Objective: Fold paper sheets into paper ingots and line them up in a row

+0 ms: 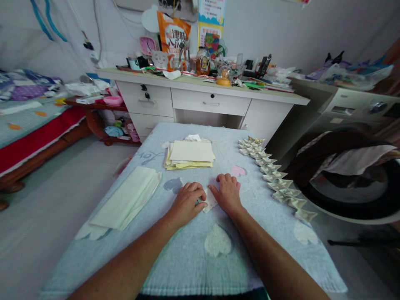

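Note:
A small piece of folded pale paper (210, 201) lies on the cloth between my two hands. My left hand (188, 202) is curled at its left side, thumb and forefinger closed at its edge. At the other side, my right hand (227, 192) rests on the cloth with the thumb apart from the fingers and its tip at the paper. Beyond the hands sits a stack of cream and yellow paper sheets (192, 151). Long folded pale green sheets (126, 198) lie to the left. Several folded paper pieces with pointed ends (275, 175) form a row on the right.
The table wears a light blue cloth (184, 266) with heart shapes. Crumpled white paper (193, 137) is behind the stack. A white desk (211, 102) crowded with items stands ahead, a washing machine (353, 108) at right, and a bed (37, 129) at left.

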A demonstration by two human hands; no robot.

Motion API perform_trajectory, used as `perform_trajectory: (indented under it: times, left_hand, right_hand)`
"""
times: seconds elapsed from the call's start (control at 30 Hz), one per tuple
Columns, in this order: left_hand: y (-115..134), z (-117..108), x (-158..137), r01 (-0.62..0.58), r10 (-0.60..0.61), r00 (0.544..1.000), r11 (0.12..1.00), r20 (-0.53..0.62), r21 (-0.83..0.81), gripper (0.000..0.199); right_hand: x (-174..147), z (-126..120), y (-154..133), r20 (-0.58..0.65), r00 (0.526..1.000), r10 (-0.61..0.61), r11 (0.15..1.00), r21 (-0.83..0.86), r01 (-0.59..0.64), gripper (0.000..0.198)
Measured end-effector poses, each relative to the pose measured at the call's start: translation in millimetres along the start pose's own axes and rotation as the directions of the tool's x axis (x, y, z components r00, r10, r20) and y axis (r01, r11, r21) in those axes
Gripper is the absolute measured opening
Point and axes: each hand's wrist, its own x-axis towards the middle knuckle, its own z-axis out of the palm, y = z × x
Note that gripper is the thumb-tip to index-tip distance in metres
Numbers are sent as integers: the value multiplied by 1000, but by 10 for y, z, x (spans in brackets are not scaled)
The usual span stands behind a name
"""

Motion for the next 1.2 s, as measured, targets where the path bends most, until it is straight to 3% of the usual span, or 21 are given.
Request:
perform_trajectory:
  times: [0.13,0.23,0.33,0.43,0.6,0.83,1.2]
  left_hand:
    - [-33,-36,7,-52,53,998,998,35,-39,9]
    - [-58,-72,11,-77,82,994,995,69,-70,14]
    - [-62,-114,7,-97,107,987,992,120,-85,28]
    - [-55,-147,0,-104,117,982,990,151,-90,37]
    - [-53,-158,9,-104,120,982,988,143,-116,35]
    - [-34,-142,30,-84,99,992,982,83,-172,14]
    - [-51,-80,16,-234,235,972,971,26,-40,13]
  right_hand:
    - [-6,-44,68,25,1000,-10,991,132,6,19]
    - [-39,-166,146,43,988,-146,941,314,126,19]
    - [-90,-320,195,137,917,-375,853,438,284,26]
    - [-129,-415,200,227,849,-478,818,468,335,31]
    - [-126,-394,188,269,821,-503,824,437,362,33]
    - [-134,-364,172,213,850,-482,817,459,348,21]
    - [-137,-271,104,179,849,-497,810,447,380,24]
